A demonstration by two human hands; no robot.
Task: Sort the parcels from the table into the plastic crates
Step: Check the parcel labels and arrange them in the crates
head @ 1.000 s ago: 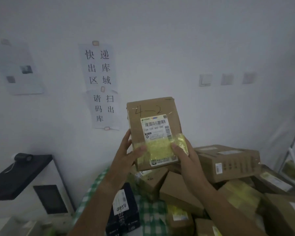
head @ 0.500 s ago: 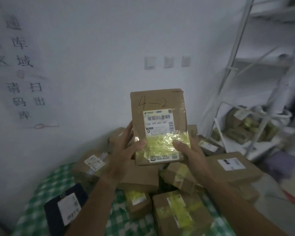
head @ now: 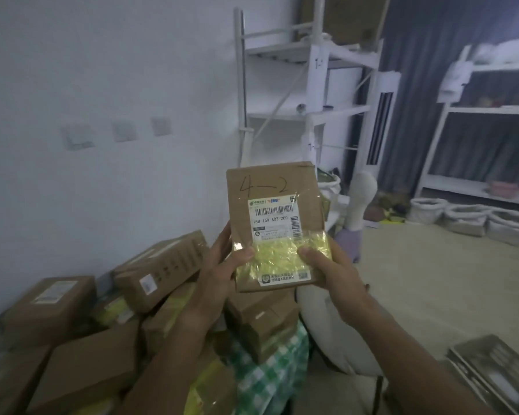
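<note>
We hold the parcel [head: 274,226] upright at chest height, long axis vertical, label and "4-2" mark facing us. Both hands grip its lower end: left hand [head: 219,274] wraps the left edge with its thumb on the yellow tape, right hand [head: 331,272] pinches the lower right corner, thumb on the front.

A grey crate [head: 492,374] sits low on the floor to our right, nearer the right hand; contents hidden at this angle, and we judge the drop goes that way if "4-2" maps to it.

Left and below, the pile [head: 81,330] of unsorted boxes covers the bench [head: 270,366]. Beyond stands a shelf [head: 309,85]; sacks [head: 426,209] line the floor.
</note>
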